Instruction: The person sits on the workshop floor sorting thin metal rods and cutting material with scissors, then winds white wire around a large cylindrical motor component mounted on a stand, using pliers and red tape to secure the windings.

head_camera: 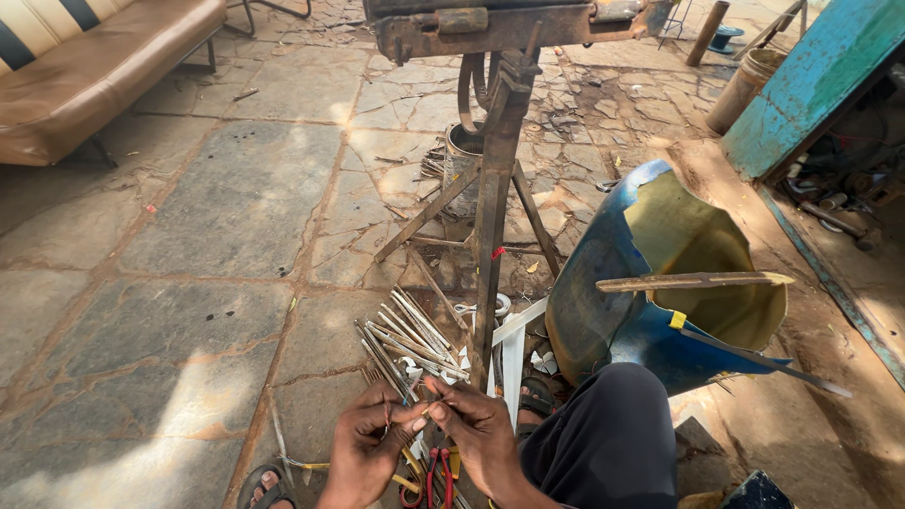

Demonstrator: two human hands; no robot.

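Stone-paved floor (217, 217) carrying everything: rusty metal stand (492, 188) rising at its far middle, cut blue drum (660, 273) lying to the right, bundle of thin metal rods (405, 339) fanning out at the near edge. Sitting low, pinching one small thin piece (426, 408) between both hands, left hand (368, 448) and right hand (476, 429) closing fingertips on it above red-handled pliers (436, 476). Seemingly fitting or twisting; next likely needing a steady fingertip grip.

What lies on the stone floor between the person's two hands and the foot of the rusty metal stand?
In the head view, a loose pile of thin pale metal strips lies between the hands and the rusty metal stand.
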